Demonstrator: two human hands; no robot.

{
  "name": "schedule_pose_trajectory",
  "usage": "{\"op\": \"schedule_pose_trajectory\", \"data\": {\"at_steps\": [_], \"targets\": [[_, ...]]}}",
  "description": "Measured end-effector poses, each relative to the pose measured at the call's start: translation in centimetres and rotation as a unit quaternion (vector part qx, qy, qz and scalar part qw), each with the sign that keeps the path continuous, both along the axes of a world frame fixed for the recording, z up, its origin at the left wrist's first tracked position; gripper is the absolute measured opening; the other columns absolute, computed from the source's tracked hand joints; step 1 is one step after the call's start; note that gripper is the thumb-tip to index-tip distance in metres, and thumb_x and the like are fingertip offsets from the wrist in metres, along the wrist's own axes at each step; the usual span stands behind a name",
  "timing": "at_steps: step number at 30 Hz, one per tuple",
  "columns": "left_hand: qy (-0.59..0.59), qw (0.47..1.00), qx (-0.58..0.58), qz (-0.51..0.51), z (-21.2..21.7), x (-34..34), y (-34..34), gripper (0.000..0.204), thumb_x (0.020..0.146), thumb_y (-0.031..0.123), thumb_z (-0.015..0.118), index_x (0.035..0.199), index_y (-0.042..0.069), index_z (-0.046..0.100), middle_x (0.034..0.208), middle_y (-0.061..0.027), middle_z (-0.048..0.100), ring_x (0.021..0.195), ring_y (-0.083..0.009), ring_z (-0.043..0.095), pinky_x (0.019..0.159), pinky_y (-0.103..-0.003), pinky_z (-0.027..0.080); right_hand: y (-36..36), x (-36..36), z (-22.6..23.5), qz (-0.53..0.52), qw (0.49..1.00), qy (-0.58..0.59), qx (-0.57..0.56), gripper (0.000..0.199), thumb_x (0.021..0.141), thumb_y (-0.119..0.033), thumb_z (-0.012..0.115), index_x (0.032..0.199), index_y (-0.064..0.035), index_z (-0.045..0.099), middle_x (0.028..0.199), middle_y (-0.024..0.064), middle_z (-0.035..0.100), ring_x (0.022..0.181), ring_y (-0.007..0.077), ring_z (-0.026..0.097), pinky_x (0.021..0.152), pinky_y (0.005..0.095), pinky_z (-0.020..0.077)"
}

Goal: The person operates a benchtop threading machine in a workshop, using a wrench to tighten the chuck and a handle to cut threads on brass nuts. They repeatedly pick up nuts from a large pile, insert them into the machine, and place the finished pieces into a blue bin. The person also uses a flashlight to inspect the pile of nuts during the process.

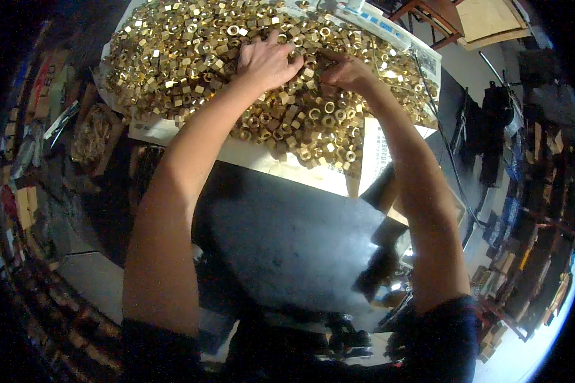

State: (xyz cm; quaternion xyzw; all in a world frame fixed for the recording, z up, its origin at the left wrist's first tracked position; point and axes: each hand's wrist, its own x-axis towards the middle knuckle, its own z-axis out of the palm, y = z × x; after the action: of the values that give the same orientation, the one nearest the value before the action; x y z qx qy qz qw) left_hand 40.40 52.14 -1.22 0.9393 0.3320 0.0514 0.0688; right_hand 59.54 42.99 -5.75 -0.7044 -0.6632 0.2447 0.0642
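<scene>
Two bare hands deep in a heap of brass nuts (191, 57). Left hand (265, 64) spread palm-down, fingers buried among nuts; right hand (348, 71) just beside it, fingers curled, grip on any single nut impossible to tell. Heap on pale paper (249, 156), spreading left, right and beyond both hands. Sorting apparently under way; next likely needing one nut pinched free.

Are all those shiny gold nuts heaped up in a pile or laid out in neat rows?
Heaped up. The brass nuts lie jumbled on top of each other across the paper sheets, facing every way.
</scene>
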Motion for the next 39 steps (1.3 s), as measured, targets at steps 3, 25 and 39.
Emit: {"op": "schedule_pose_trajectory", "data": {"at_steps": [3,25,39], "targets": [[0.037,0.999,0.004,0.002,0.3,-0.4,-0.3,0.045,0.08,0.048,0.039,0.098,0.014,0.061,0.11,-0.0135,0.049,0.086,-0.0274,0.057,0.065,-0.04,0.044,0.1,-0.4,-0.5,-0.042,0.998,-0.043,-0.03,0.046,0.075,-0.012,0.055,0.119,-0.0217,0.049,0.092,0.0042,0.063,0.076,0.0094,0.058,0.069,0.0237,0.0485],[0.004,0.998,-0.012,-0.06,-2.3,-6.5,-8.9,0.032,0.077,0.038,0.052,0.082,0.008,0.06,0.081,-0.0084,0.056,0.079,-0.0273,0.055,0.061,-0.043,0.043,-4.8,-5.4,1.2,0.342,0.896,-0.264,0.106,0.019,0.075,-0.02,0.052,0.093,-0.0194,0.059,0.079,-0.0004,0.063,0.072,0.0191,0.062,0.063,0.0341,0.0515],[0.04,0.973,-0.225,0.041,-3.1,-13.0,-15.3,0.048,0.08,0.042,0.044,0.119,0.015,0.047,0.132,-0.0157,0.033,0.106,-0.0365,0.045,0.09,-0.053,0.029,-12.8,-7.5,-7.7,0.227,0.965,-0.101,0.08,0.052,0.072,-0.025,0.059,0.121,-0.0121,0.044,0.088,0.0058,0.063,0.081,0.0171,0.057,0.075,0.0309,0.0467]]}}
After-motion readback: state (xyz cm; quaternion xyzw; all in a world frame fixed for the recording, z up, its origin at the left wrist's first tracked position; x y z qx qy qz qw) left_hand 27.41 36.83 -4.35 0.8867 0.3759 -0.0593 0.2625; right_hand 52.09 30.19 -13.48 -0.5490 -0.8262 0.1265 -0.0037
